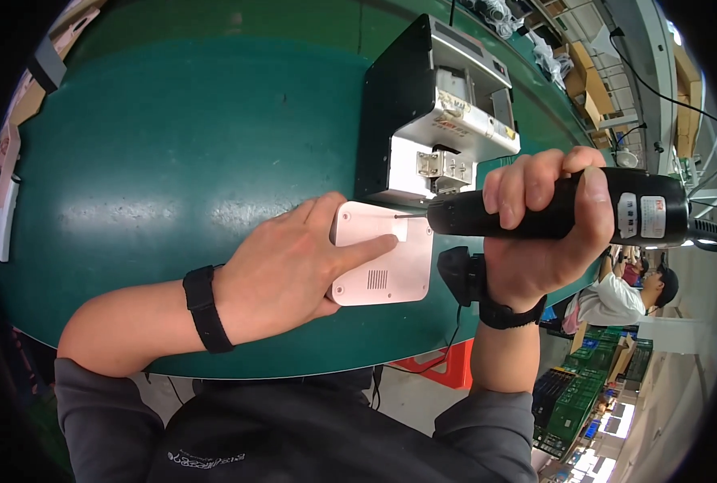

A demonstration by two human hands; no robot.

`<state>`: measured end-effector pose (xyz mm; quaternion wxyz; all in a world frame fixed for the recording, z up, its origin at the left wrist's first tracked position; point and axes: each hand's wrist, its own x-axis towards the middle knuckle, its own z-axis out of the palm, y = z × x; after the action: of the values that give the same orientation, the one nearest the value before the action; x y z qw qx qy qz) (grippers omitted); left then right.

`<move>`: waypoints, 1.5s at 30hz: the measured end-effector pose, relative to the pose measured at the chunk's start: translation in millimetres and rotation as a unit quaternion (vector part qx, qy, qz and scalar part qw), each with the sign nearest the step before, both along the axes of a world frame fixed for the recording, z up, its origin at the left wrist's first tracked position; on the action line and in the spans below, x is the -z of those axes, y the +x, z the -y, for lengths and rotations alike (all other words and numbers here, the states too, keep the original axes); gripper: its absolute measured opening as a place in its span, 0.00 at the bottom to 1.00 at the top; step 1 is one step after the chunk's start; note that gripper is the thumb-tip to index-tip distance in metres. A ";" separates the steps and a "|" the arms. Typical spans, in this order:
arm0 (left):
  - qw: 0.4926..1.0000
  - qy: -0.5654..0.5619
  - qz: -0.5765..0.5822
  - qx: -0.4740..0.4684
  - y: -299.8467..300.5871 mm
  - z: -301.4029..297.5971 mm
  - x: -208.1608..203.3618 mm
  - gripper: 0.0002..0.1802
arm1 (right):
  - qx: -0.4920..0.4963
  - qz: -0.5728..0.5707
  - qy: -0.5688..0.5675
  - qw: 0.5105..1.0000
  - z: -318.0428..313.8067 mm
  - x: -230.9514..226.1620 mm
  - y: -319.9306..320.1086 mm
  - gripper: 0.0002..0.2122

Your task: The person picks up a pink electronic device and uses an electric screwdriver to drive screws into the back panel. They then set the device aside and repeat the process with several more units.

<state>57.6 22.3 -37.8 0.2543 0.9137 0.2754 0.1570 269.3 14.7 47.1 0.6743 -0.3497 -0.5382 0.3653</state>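
Observation:
My left hand (290, 262) grips a pale pink plastic housing (399, 270) by its left side, the index finger laid across its face. The housing has rounded corners, screw holes near the corners and a small slotted grille. In my right hand (548, 209) is a black electric screwdriver (535, 201), fingers wrapped round its body. Its thin bit (411, 216) points left and meets the upper part of the housing, close to a pale rectangular patch; whether a screw sits under the tip is too small to tell. Right behind the housing stands a black and silver screw feeder (447, 113).
A green work table (165, 145) spreads under everything. Pink and white parts (4, 185) lie at its far left edge. A red stool (447, 366) shows below the front edge. To the right are a seated person (616, 294) and green crates (576, 402).

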 end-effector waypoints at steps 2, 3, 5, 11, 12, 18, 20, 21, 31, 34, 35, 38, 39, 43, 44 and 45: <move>1.000 -0.001 0.004 0.004 2.4 1.8 2.2 0.41 | 0.003 -0.007 0.001 1.000 1.2 3.6 0.8 0.10; 1.000 0.000 0.008 0.005 4.1 2.8 2.9 0.41 | 0.002 -0.012 0.005 1.000 2.7 4.5 1.4 0.10; 1.000 0.006 0.005 0.006 1.5 4.9 -1.3 0.41 | 0.002 -0.025 0.014 1.000 5.6 -0.6 1.3 0.10; 1.000 0.011 0.023 0.015 7.9 7.3 -0.6 0.44 | 0.049 0.016 0.037 0.998 14.3 -33.9 18.6 0.10; 0.999 0.016 0.032 0.019 10.4 8.1 0.8 0.45 | 0.066 0.038 0.054 0.996 13.9 -38.3 21.2 0.10; 0.998 0.047 0.038 0.028 34.1 10.8 6.5 0.44 | 0.115 -0.023 0.054 0.992 -11.5 -37.2 22.3 0.08; 0.998 0.045 0.032 0.025 33.0 9.5 9.2 0.44 | 0.121 -0.030 0.023 0.992 -19.0 -32.0 20.8 0.09; 0.998 0.044 0.032 0.021 32.0 9.4 10.6 0.44 | 0.118 -0.029 0.022 0.992 -17.8 -29.7 19.7 0.09; 0.996 0.055 0.060 0.021 31.1 8.5 13.3 0.42 | -0.005 -0.017 0.022 1.000 18.7 -21.9 -14.9 0.13; 0.997 0.041 0.054 0.022 32.2 8.7 10.5 0.42 | -0.014 -0.006 0.032 0.999 18.5 -20.4 -15.7 0.13; 0.999 0.022 0.041 0.025 32.4 9.0 8.9 0.42 | -0.016 0.002 0.034 0.999 18.7 -18.9 -15.2 0.12; 0.998 0.013 0.047 0.026 34.3 10.8 10.1 0.42 | -0.017 0.014 0.026 0.999 19.4 -15.7 -14.9 0.12; 0.997 0.024 0.066 0.021 36.0 10.0 11.5 0.42 | -0.018 0.018 0.018 1.000 17.4 -14.9 -14.8 0.11; 0.997 0.024 0.076 0.017 29.0 9.4 13.9 0.41 | -0.034 0.008 0.011 0.999 15.7 -6.6 -23.6 0.11; 0.997 0.016 0.068 0.023 27.5 10.3 13.0 0.41 | -0.036 -0.003 0.008 0.999 16.6 -6.1 -25.1 0.10; 0.997 0.013 0.076 0.021 28.2 10.5 13.0 0.41 | -0.037 0.005 0.005 0.999 15.9 -6.3 -24.9 0.10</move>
<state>85.8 11.8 -50.8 0.2656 0.9081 0.2338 0.2239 244.4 -1.2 53.5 0.6593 -0.3278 -0.5559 0.3858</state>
